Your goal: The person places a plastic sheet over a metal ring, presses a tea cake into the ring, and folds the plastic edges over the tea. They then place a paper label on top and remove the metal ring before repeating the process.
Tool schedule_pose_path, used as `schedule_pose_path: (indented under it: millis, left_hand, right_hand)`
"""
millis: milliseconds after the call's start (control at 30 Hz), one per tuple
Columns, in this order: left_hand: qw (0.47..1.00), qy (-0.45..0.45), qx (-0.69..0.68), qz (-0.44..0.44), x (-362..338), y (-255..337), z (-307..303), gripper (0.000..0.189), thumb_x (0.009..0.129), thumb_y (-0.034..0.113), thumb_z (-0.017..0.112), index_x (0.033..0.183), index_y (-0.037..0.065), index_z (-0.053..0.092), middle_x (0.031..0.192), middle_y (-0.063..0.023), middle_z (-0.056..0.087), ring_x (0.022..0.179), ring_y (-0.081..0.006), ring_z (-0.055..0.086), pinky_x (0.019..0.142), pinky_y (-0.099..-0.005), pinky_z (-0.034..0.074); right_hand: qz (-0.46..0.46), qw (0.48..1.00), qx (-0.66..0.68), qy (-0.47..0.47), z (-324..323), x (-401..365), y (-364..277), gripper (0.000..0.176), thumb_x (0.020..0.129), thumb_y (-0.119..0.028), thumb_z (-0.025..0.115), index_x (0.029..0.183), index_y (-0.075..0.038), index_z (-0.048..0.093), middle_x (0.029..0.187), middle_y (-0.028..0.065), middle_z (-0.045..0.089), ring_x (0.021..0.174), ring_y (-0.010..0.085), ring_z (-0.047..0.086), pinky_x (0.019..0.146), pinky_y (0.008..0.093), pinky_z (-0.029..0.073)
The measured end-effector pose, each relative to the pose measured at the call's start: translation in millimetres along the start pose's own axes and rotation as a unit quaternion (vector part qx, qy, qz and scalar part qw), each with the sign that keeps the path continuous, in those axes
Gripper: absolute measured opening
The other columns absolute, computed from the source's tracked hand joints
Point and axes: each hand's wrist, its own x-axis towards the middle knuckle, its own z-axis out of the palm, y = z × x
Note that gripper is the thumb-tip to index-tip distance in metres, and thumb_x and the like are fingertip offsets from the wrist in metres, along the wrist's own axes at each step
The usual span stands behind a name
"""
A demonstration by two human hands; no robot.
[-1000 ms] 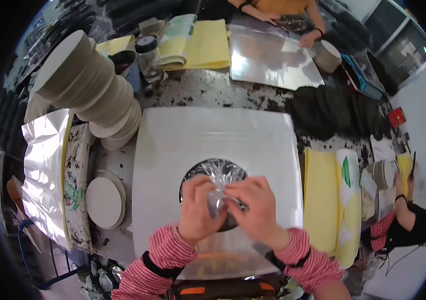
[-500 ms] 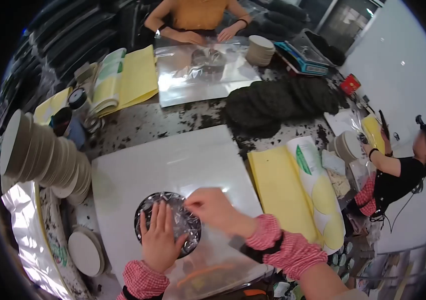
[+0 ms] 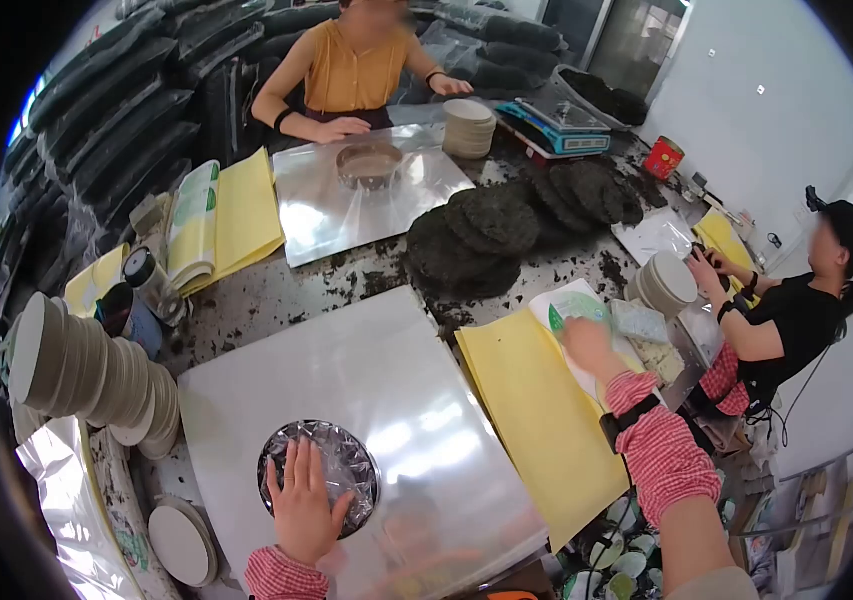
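My left hand [image 3: 308, 505] lies flat, fingers spread, on a round dark disc [image 3: 365, 465] wrapped in crinkled clear plastic. The disc rests on a stack of shiny clear plastic sheets [image 3: 347, 370] in front of me. My right hand [image 3: 590, 345] reaches out to the right, its fingers bent down on a white paper sheet with green print [image 3: 562, 298], and seems to pinch it. The fingertips are partly hidden. Beneath that paper lie yellow paper sheets [image 3: 522, 400].
Tall stacks of grey round boards [image 3: 97, 380] stand at left, with more round boards [image 3: 183, 545] below. Dark pressed discs [image 3: 487, 230] lie mid-table. Across from me a person [image 3: 357, 75] sits by a ring on plastic; another person [image 3: 797, 310] works at right.
My right hand has left the wrapped disc and moved right to the printed paper. My left hand stays on the disc. The person opposite has moved their hands apart.
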Motion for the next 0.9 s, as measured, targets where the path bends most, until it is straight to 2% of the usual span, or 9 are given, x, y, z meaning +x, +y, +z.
schedule_pose_path:
  millis: [100, 333, 500, 533, 600, 633, 667, 733, 900]
  left_hand:
    - [1.000, 0.002, 0.004, 0.006, -1.7, -1.3, 2.9, 0.079, 0.086, 0.042, 0.067, 0.141, -0.009, 0.042, 0.151, -0.0228, 0.039, 0.145, -0.0371, 0.031, 0.119, -0.0574, 0.012]
    - [1.000, 0.018, -0.003, 0.015, -3.7, -3.9, 6.0, 0.077, 0.089, 0.045, 0.063, 0.141, -0.008, 0.043, 0.151, -0.0228, 0.039, 0.145, -0.0364, 0.031, 0.118, -0.0575, 0.012]
    - [1.000, 0.011, -0.001, 0.003, -2.9, -1.7, 1.2, 0.074, 0.092, 0.047, 0.059, 0.142, -0.006, 0.043, 0.152, -0.0210, 0.040, 0.145, -0.0338, 0.031, 0.117, -0.0575, 0.016]
    - [1.000, 0.017, 0.000, 0.002, -2.8, -3.0, 3.5, 0.074, 0.092, 0.047, 0.059, 0.142, -0.005, 0.044, 0.152, -0.0207, 0.040, 0.145, -0.0334, 0.032, 0.117, -0.0575, 0.017]
    - [1.000, 0.030, 0.003, -0.002, -4.0, -3.7, 4.0, 0.074, 0.092, 0.048, 0.059, 0.142, -0.004, 0.044, 0.152, -0.0203, 0.040, 0.145, -0.0331, 0.032, 0.117, -0.0575, 0.017]
    - [0.999, 0.034, -0.002, 0.001, -4.5, -3.5, 4.6, 0.073, 0.092, 0.048, 0.058, 0.142, -0.004, 0.045, 0.151, -0.0203, 0.040, 0.145, -0.0331, 0.032, 0.117, -0.0575, 0.018]
    - [0.999, 0.038, -0.007, 0.004, -4.4, -3.5, 5.2, 0.073, 0.092, 0.048, 0.058, 0.141, -0.004, 0.045, 0.151, -0.0203, 0.041, 0.145, -0.0331, 0.033, 0.117, -0.0576, 0.018]
    - [0.998, 0.034, -0.040, 0.019, -4.3, -8.7, 10.0, 0.065, 0.093, 0.047, 0.057, 0.142, 0.005, 0.048, 0.151, -0.0151, 0.043, 0.143, -0.0319, 0.035, 0.117, -0.0561, 0.019]
    - [0.982, 0.043, -0.167, 0.082, -17.8, -27.5, 49.8, 0.056, 0.093, 0.037, 0.058, 0.145, 0.016, 0.048, 0.147, -0.0065, 0.049, 0.138, -0.0274, 0.043, 0.115, -0.0496, 0.028]
  right_hand:
    - [-0.019, 0.943, -0.222, 0.249, 36.5, -11.4, -16.8, 0.021, 0.093, -0.019, 0.054, 0.099, 0.001, 0.057, 0.095, 0.0260, 0.068, 0.077, 0.0390, 0.069, 0.065, 0.0463, 0.055]
    - [-0.026, 0.986, 0.128, 0.106, -20.3, 6.4, 26.8, 0.013, 0.087, -0.014, 0.060, 0.093, -0.003, 0.064, 0.082, 0.0187, 0.069, 0.077, 0.0382, 0.067, 0.068, 0.0477, 0.052]
    - [-0.101, 0.864, 0.422, 0.256, -232.8, -113.6, -122.8, 0.011, 0.094, -0.009, 0.059, 0.090, 0.000, 0.062, 0.074, 0.0079, 0.067, 0.070, 0.0165, 0.066, 0.059, 0.0289, 0.051]
    - [-0.102, 0.863, 0.448, 0.212, -236.2, -123.7, -143.6, 0.017, 0.097, -0.009, 0.055, 0.110, -0.003, 0.064, 0.095, 0.0101, 0.072, 0.086, 0.0165, 0.069, 0.057, 0.0265, 0.052]
    - [-0.236, 0.825, 0.478, 0.187, -175.8, -122.7, -191.2, 0.049, 0.097, -0.009, 0.055, 0.144, -0.002, 0.045, 0.144, 0.0172, 0.050, 0.131, 0.0297, 0.051, 0.104, 0.0389, 0.046]
    - [-0.270, 0.835, 0.459, 0.135, -120.6, -124.0, -214.0, 0.056, 0.094, -0.014, 0.059, 0.145, 0.003, 0.042, 0.148, 0.0219, 0.045, 0.137, 0.0379, 0.043, 0.117, 0.0431, 0.030]
    - [-0.243, 0.820, 0.518, 0.037, -86.5, -148.3, -255.4, 0.066, 0.091, -0.021, 0.064, 0.146, 0.005, 0.039, 0.147, 0.0285, 0.042, 0.138, 0.0435, 0.039, 0.116, 0.0458, 0.032]
    - [-0.404, 0.847, 0.323, 0.123, -79.3, -170.8, -290.6, 0.075, 0.090, -0.036, 0.064, 0.145, 0.008, 0.038, 0.145, 0.0308, 0.042, 0.138, 0.0417, 0.041, 0.112, 0.0446, 0.037]
    - [-0.445, 0.845, 0.283, 0.089, -80.2, -177.8, -319.4, 0.084, 0.086, -0.050, 0.066, 0.143, 0.006, 0.042, 0.147, 0.0274, 0.042, 0.139, 0.0392, 0.040, 0.115, 0.0462, 0.032]
